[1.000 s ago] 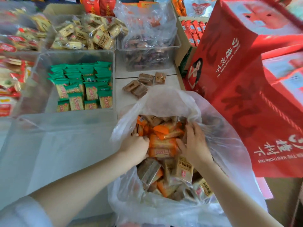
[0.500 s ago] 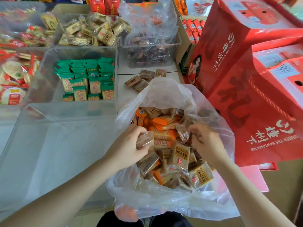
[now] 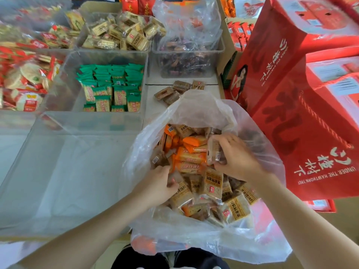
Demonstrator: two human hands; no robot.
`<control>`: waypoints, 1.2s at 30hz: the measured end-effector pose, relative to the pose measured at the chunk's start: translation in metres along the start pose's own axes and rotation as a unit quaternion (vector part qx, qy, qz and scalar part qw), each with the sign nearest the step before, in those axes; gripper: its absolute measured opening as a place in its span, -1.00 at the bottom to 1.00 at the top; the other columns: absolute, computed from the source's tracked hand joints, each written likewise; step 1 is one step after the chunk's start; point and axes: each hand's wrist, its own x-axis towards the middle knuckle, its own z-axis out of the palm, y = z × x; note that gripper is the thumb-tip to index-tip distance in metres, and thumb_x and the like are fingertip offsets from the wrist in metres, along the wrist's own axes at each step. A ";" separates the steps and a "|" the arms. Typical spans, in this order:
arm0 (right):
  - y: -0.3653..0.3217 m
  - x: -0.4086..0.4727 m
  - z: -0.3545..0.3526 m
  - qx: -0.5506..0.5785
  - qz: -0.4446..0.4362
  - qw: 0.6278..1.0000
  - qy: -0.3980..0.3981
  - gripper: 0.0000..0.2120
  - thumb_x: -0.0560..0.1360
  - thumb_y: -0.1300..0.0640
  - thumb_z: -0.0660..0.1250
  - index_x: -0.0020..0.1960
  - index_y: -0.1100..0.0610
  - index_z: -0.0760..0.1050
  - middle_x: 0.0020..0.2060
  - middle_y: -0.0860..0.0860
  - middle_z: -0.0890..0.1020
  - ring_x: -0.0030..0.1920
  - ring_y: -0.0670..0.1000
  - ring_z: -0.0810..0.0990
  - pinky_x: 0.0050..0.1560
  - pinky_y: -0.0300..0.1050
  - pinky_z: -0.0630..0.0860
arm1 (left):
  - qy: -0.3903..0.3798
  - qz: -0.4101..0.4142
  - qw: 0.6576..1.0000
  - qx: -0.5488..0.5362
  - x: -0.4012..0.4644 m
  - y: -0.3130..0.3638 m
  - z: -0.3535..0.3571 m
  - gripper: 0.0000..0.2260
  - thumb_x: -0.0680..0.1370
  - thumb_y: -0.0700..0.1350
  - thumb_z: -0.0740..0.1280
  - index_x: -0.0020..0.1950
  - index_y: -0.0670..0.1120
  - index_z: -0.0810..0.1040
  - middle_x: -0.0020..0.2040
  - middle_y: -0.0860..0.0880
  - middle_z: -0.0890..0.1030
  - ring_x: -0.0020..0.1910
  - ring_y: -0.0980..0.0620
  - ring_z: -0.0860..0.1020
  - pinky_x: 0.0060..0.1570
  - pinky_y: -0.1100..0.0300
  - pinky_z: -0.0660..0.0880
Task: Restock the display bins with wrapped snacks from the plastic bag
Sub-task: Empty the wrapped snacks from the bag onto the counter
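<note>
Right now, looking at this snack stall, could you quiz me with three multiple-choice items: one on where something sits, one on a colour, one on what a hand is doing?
1. Where do the loose brown wrapped snacks lie?
A. On the white counter just beyond the plastic bag
B. Inside the green-snack bin
C. On top of the red gift boxes

2. What colour are the wrappers in the clear bin left of those loose snacks?
A. Blue
B. Green
C. Purple

3. What is the right hand doing?
A. Resting flat on the counter
B. Gripping a red box
C. Holding a brown wrapped snack above the bag's contents

Answers:
1. A, they sit on bare counter past the plastic bag rim.
2. B, green-topped packs fill that bin.
3. C, its fingers curl round the packet inside the bag opening.
</note>
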 end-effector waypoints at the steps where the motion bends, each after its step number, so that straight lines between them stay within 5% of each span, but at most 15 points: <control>1: -0.005 -0.008 -0.007 0.023 -0.014 1.000 0.002 -0.39 0.30 -0.11 0.37 0.30 0.02 0.34 0.15 0.00 0.50 0.17 0.01 0.43 0.15 -0.03 0.41 | -0.020 -0.024 0.999 -0.003 0.002 -0.003 0.002 -0.63 0.48 0.19 0.27 0.15 -0.03 0.44 0.02 0.04 0.54 -0.06 0.09 0.53 -0.04 0.14 0.54; 4: -0.015 -0.028 -0.015 -0.004 -0.021 0.998 -0.059 -0.46 0.31 -0.08 0.37 0.26 -0.03 0.35 0.04 -0.07 0.48 0.02 -0.06 0.47 -0.10 -0.18 0.42 | -0.076 -0.065 0.995 -0.010 0.007 -0.006 0.003 -0.46 0.30 0.36 0.34 0.07 -0.01 0.49 -0.01 0.08 0.59 -0.08 0.10 0.56 -0.05 0.15 0.55; 8: -0.016 -0.037 0.003 -0.037 -0.004 0.984 -0.174 -0.48 0.38 -0.21 0.33 0.27 -0.16 0.25 0.16 -0.13 0.39 0.20 -0.07 0.36 0.19 -0.14 0.34 | -0.115 -0.095 0.989 -0.009 0.014 0.000 -0.002 -0.35 0.19 0.36 0.45 0.11 -0.01 0.52 0.03 0.07 0.59 -0.05 0.10 0.56 0.01 0.14 0.55; 13: -0.019 -0.043 0.020 -0.002 0.049 0.972 -0.229 0.14 0.19 -0.37 0.45 0.52 0.01 -0.10 0.48 -0.04 0.13 0.46 0.04 0.15 0.42 0.02 0.22 | -0.121 -0.084 0.989 0.018 0.010 0.012 -0.006 -0.38 0.19 0.31 0.49 0.05 -0.06 0.49 -0.02 0.03 0.52 -0.10 0.07 0.54 -0.12 0.18 0.54; 16: -0.021 -0.044 0.028 -0.030 0.061 0.978 -0.199 0.16 0.17 -0.36 0.47 0.52 -0.01 -0.10 0.43 -0.01 0.25 0.38 0.05 0.30 0.35 -0.04 0.32 | -0.100 -0.035 0.993 0.043 0.005 0.022 -0.016 -0.37 0.21 0.30 0.48 0.08 -0.04 0.42 0.01 0.06 0.41 -0.10 0.11 0.46 -0.24 0.23 0.43; 19: -0.020 -0.037 0.027 -0.028 0.079 0.985 -0.152 -0.08 0.20 -0.28 0.47 0.40 -0.11 0.07 0.21 -0.07 0.47 0.12 -0.01 0.49 0.05 -0.08 0.50 | -0.058 0.022 0.998 0.011 0.002 0.029 -0.044 -0.30 0.26 0.26 0.47 0.28 -0.02 0.34 0.18 0.09 0.41 0.02 0.14 0.44 -0.09 0.24 0.43; 22: -0.024 -0.018 -0.002 0.110 0.120 0.982 -0.092 -0.26 0.21 -0.12 0.51 0.27 -0.17 0.20 0.03 -0.13 0.55 -0.05 -0.14 0.54 -0.14 -0.23 0.49 | 0.018 0.051 0.992 -0.113 0.002 0.032 -0.094 -0.36 0.28 0.18 0.50 0.27 0.05 0.36 0.15 0.17 0.44 0.06 0.17 0.45 -0.01 0.25 0.41; 28: -0.027 0.068 -0.065 0.339 0.197 0.905 0.162 -0.37 0.27 0.12 0.57 0.20 -0.04 0.30 -0.11 -0.17 0.55 -0.10 -0.13 0.56 -0.18 -0.33 0.45 | 0.220 0.057 0.941 -0.250 0.065 0.027 -0.175 -0.44 0.31 0.16 0.48 0.23 0.03 0.43 0.13 0.13 0.52 0.07 0.12 0.49 0.05 0.13 0.45; 32: -0.002 0.162 -0.076 0.380 0.236 0.861 0.241 -0.30 0.16 -0.04 0.58 0.16 -0.02 0.29 -0.02 -0.01 0.56 -0.01 0.12 0.60 0.03 0.13 0.55 | 0.255 0.025 0.950 -0.178 0.145 0.024 -0.192 -0.39 0.36 0.13 0.47 0.29 -0.09 0.35 0.16 0.07 0.44 0.08 0.05 0.44 -0.06 0.18 0.34; 36: 0.028 0.239 -0.068 0.304 0.278 0.888 0.206 -0.32 0.31 0.04 0.55 0.27 0.15 0.27 0.02 -0.01 0.47 0.00 0.00 0.46 -0.05 -0.14 0.40 | 0.134 0.027 0.987 0.088 0.206 0.003 -0.163 -0.37 0.34 0.12 0.46 0.27 -0.10 0.31 0.18 -0.10 0.49 0.09 -0.11 0.51 -0.05 0.07 0.47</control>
